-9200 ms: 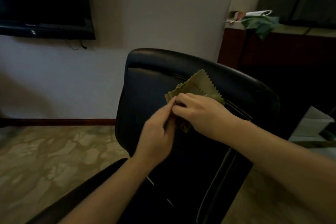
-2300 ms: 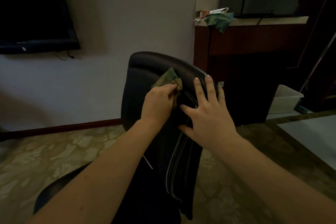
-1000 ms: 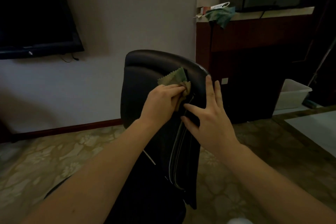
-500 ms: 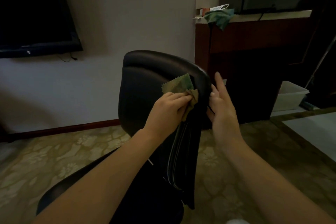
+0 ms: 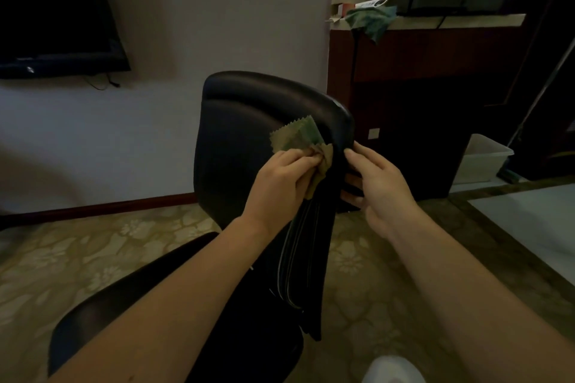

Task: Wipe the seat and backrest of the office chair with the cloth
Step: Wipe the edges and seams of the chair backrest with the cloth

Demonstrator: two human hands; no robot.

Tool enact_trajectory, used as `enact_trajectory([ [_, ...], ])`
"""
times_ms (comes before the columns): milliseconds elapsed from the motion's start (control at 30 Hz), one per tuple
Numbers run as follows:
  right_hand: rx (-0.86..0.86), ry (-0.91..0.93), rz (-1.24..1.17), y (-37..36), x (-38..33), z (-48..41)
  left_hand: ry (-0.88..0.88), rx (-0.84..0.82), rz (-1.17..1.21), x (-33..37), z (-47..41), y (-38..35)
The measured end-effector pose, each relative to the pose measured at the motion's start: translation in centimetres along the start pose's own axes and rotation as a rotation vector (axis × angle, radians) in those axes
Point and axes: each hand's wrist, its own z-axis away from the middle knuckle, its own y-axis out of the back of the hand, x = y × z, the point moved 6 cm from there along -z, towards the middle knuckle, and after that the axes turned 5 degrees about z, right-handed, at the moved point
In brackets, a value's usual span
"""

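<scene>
At frame centre, the left hand pinches the green cloth against the backrest; the right hand has its fingers curled round the backrest's edge.

Reaching in from the bottom left with a bare left forearm, wrist pretty much straight, back of the left hand turned up toward the camera. Bunching the cloth in curled fingers and pressing it against the backrest. Angling in from the bottom right with the other forearm, bare too. Gripping the backrest's side edge with the right hand, thumb on the near side, fingers hooked round the far side. Holding both hands just beside each other, not touching.
</scene>
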Motion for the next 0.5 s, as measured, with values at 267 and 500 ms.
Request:
enact_trajectory([
  [267, -0.051, -0.022, -0.064, -0.1, 0.7, 0.2, 0.065, 0.03, 0.002, 0.0, -1.2, 0.4],
  [500, -0.05, -0.035, -0.073, 0.3, 1.6, 0.6, 0.101, 0.091, 0.033, -0.1, -0.1, -0.3],
])
